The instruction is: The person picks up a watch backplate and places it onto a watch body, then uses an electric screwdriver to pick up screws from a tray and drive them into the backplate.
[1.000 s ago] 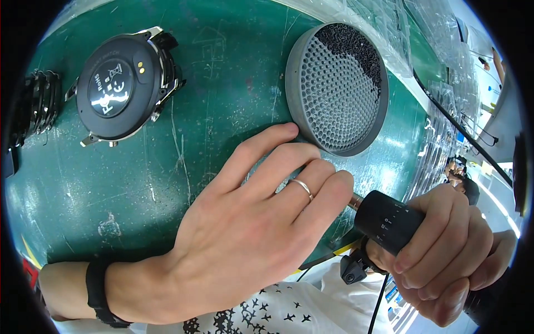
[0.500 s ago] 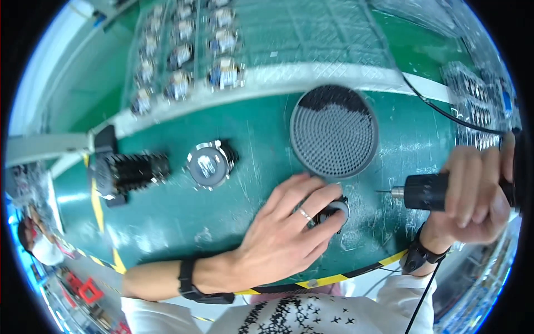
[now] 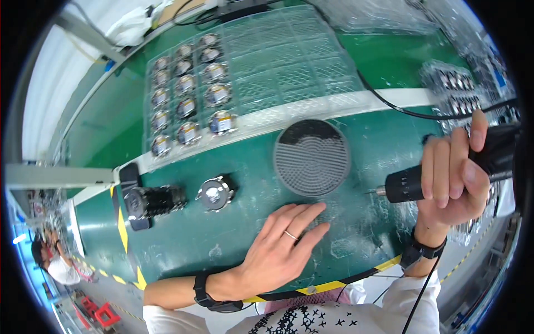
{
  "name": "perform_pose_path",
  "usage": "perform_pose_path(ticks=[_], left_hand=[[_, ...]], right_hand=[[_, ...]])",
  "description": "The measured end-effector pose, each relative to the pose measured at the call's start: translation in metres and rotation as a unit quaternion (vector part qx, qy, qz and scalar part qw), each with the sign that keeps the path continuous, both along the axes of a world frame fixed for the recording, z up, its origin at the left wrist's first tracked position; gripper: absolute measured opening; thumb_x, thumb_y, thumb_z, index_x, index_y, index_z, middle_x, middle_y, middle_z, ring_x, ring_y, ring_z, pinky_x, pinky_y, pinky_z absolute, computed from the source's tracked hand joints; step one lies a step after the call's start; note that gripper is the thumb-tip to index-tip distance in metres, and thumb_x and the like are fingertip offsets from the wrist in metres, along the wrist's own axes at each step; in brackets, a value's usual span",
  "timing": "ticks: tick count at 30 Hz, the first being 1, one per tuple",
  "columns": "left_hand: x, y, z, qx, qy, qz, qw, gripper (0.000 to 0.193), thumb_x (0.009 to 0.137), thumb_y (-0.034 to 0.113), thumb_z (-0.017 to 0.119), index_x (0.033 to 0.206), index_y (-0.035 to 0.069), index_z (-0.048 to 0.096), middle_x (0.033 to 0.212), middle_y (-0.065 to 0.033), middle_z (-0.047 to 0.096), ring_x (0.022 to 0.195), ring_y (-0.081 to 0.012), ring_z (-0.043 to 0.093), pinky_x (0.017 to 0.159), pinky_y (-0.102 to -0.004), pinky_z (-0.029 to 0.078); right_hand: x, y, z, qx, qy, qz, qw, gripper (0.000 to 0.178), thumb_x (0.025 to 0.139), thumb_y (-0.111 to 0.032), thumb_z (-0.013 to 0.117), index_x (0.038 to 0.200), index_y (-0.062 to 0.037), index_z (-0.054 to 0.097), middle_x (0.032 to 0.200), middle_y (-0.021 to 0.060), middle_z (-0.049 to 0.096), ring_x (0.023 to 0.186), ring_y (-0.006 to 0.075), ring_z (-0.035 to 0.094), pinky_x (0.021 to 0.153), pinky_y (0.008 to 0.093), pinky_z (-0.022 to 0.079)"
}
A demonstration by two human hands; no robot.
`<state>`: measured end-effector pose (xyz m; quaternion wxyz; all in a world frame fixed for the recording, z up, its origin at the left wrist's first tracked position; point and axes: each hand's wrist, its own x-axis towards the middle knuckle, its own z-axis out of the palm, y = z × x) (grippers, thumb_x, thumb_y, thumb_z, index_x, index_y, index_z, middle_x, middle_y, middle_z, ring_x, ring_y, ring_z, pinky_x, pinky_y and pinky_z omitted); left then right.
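My right hand (image 3: 453,172) is wrapped round a black electric screwdriver (image 3: 405,185); its thin bit points left, above the green table. My left hand (image 3: 283,245) is over the near middle of the table, palm down, fingers stretched and thumb apart. No object shows between its fingers; what may be under the palm is hidden. Just beyond its fingertips lies a round grey dimpled tray (image 3: 311,167) with dark, tiny pieces gathered at its far side. Left of the tray sits a round silver watch case (image 3: 216,193) with a grey disc on top.
Farther left is a black ribbed cylinder (image 3: 161,201) on a dark base. A clear compartment tray (image 3: 278,72) at the back holds several round silver parts. A black cable (image 3: 400,111) crosses at the back right, near plastic trays (image 3: 459,92). Another person (image 3: 58,264) is far left.
A small round dark part was between my left thumb and fingers; it no longer shows, and the fingers are straighter. My right hand still grips the screwdriver. The whole view has shifted.
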<state>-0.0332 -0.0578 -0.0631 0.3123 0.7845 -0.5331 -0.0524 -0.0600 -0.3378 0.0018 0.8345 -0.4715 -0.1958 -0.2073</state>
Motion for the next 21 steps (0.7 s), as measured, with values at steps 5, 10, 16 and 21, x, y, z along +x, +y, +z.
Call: perform_pose_path(ticks=[5, 10, 16, 21], left_hand=[[0.025, 0.003, 0.056, 0.149, -0.122, 0.166, 0.967, 0.068, 0.079, 0.006, 0.077, 0.143, 0.004, 0.052, 0.150, -0.0193, 0.046, 0.135, -0.0405, 0.048, 0.107, -0.0499, 0.045], [0.053, 0.031, 0.044, 0.317, -0.116, 0.252, 0.907, 0.069, 0.079, 0.007, 0.079, 0.142, 0.006, 0.051, 0.139, -0.0188, 0.052, 0.126, -0.0380, 0.053, 0.100, -0.0470, 0.051], [0.064, 0.031, 0.054, 0.283, -0.062, 0.238, 0.927, 0.063, 0.079, 0.005, 0.079, 0.136, 0.004, 0.053, 0.122, -0.0151, 0.057, 0.114, -0.0351, 0.059, 0.086, -0.0441, 0.057], [0.057, 0.028, 0.053, 0.283, -0.077, 0.196, 0.936, 0.057, 0.077, 0.003, 0.076, 0.130, 0.002, 0.056, 0.113, -0.0120, 0.058, 0.108, -0.0329, 0.061, 0.081, -0.0422, 0.058]], right_hand=[[-0.004, 0.009, 0.000, -0.017, 0.026, -0.027, 0.999, 0.027, 0.091, 0.001, 0.054, 0.110, -0.0065, 0.037, 0.063, 0.0021, 0.045, 0.042, 0.0143, 0.043, 0.044, 0.0311, 0.044], [0.007, 0.029, -0.008, -0.010, 0.022, -0.047, 0.999, 0.025, 0.090, -0.001, 0.058, 0.106, -0.0067, 0.039, 0.060, 0.0012, 0.044, 0.039, 0.0117, 0.041, 0.038, 0.0272, 0.039], [0.005, 0.039, -0.011, -0.005, 0.052, -0.070, 0.996, 0.027, 0.087, -0.001, 0.059, 0.103, -0.0058, 0.038, 0.058, 0.0022, 0.042, 0.038, 0.0141, 0.038, 0.037, 0.0289, 0.037], [0.001, 0.042, -0.013, 0.012, 0.102, -0.084, 0.991, 0.030, 0.082, 0.002, 0.063, 0.101, -0.0035, 0.041, 0.060, 0.0030, 0.045, 0.039, 0.0142, 0.042, 0.040, 0.0309, 0.041]])
